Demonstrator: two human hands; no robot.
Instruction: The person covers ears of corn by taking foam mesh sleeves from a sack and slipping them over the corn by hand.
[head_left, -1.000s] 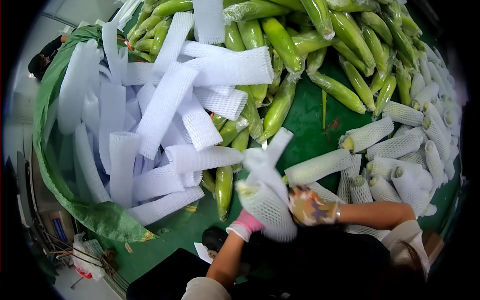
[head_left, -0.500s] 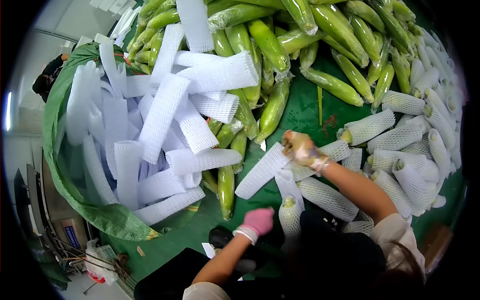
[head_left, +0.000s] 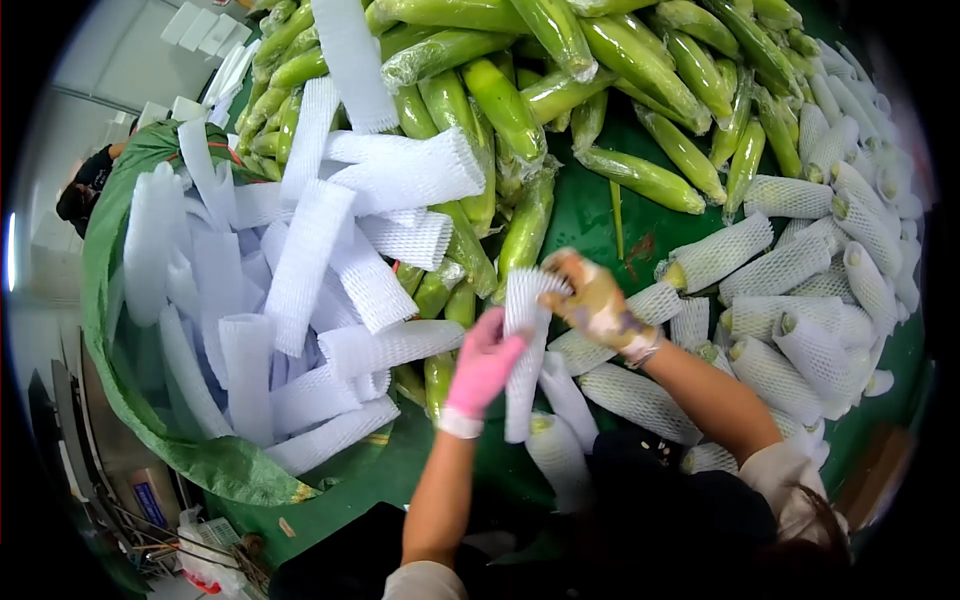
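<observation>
And here, just right of the green woven sack [head_left: 150,400], the pink-gloved left hand [head_left: 487,362] pinches the side of a white foam-mesh sleeve [head_left: 524,370] while the brown-and-cream-gloved right hand [head_left: 597,300] grips its upper end.

pink glove [head_left: 482,368]: 1 | patterned glove [head_left: 600,303]: 1 | green sack [head_left: 113,345]: 1 | loose foam sleeves [head_left: 310,265]: over ten | film-wrapped corn [head_left: 640,180]: over twenty | sleeved corn [head_left: 788,197]: over fifteen

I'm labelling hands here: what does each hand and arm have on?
The left hand wears a pink glove with a white cuff; the right hand a patterned tan-and-brown glove with a whitish cuff. Pale sleeves end above the cuffs.
</observation>
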